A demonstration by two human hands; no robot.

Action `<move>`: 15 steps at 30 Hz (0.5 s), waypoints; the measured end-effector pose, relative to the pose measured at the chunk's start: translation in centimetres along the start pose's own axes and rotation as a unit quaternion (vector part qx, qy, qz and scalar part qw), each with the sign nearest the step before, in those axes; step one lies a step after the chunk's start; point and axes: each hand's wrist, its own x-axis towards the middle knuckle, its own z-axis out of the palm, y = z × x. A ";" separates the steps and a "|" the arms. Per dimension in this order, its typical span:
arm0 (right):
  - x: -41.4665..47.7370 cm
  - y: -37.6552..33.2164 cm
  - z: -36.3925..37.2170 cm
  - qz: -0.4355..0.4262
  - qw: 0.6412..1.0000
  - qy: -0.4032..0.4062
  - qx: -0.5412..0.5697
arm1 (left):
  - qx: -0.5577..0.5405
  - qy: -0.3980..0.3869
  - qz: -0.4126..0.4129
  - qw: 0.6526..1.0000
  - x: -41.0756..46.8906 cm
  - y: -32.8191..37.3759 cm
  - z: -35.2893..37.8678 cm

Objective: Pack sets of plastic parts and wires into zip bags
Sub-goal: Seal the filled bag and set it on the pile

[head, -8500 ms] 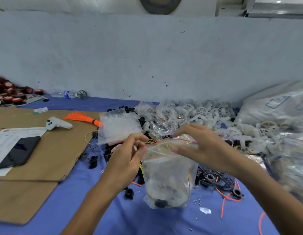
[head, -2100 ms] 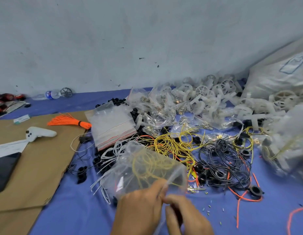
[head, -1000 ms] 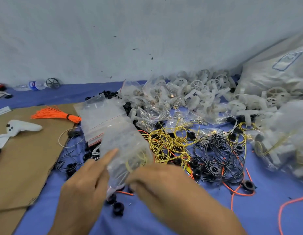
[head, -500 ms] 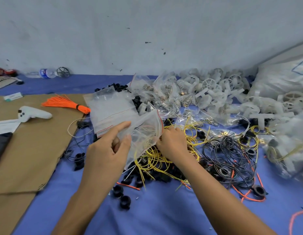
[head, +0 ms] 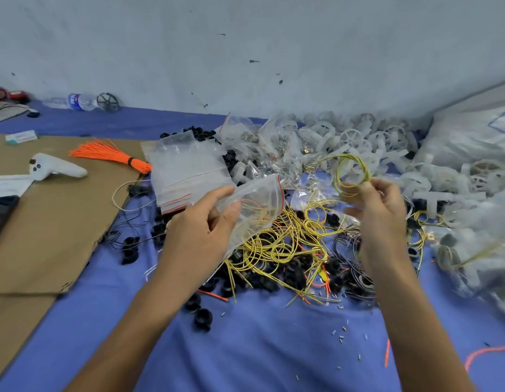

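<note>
Zip bag [head: 257,205], clear with a red seal line, pinched at its left edge between thumb and forefinger of left hand [head: 200,230], other fingers loosely curled beneath. Held up over blue cloth [head: 274,349], red-lined end turned toward the right. Yellow and red strands seen through the plastic; inside or behind, could not tell. Seal end parted or closed: could not tell.

Yellow wire coil [head: 348,190] gripped at its lower side by curled fingertips of right hand [head: 378,210], loop standing upright above the knuckles. Kept to the right of the zip bag and apart from it.

Below and between both hands, yellow wire pile [head: 279,241] tangled over black plastic parts [head: 296,271]. Behind, white plastic wheels [head: 356,140] heaped along the wall, small filled bags [head: 274,148] in front of them. Stack of empty bags [head: 186,171] just behind the left hand, at the edge of cardboard [head: 56,222]. On the cardboard, orange tie bundle [head: 110,154] and white controller [head: 56,166]. Water bottle [head: 76,101] laid by the wall, far left.
</note>
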 end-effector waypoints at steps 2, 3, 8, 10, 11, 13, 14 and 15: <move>-1.3 -1.7 -1.6 -0.018 0.999 -0.007 0.048 | -0.002 -0.005 -0.004 1.000 0.1 0.3 0.6; -2.1 -2.4 -2.2 -0.018 0.997 -0.026 0.066 | 0.000 -0.008 -0.003 1.000 0.2 0.4 0.8; -5.2 -3.7 -3.1 0.035 0.984 -0.159 0.072 | 0.039 -0.022 0.026 0.999 0.0 0.7 1.9; -5.9 -3.6 -2.8 0.049 0.982 -0.173 0.059 | 0.050 -0.026 0.029 0.998 -0.1 0.8 2.0; -6.1 -3.4 -2.6 0.055 0.980 -0.184 0.049 | 0.051 -0.029 0.027 0.998 -0.2 0.8 2.1; -6.4 -2.5 -2.0 0.077 0.970 -0.231 0.014 | 0.053 -0.034 0.024 0.998 -0.5 0.9 2.4; -6.6 -2.0 -1.6 0.093 0.961 -0.260 -0.005 | 0.056 -0.038 0.026 0.997 -0.7 1.0 2.5; -6.8 -1.5 -0.9 0.110 0.951 -0.288 -0.024 | 0.062 -0.045 0.030 0.997 -0.9 1.2 2.7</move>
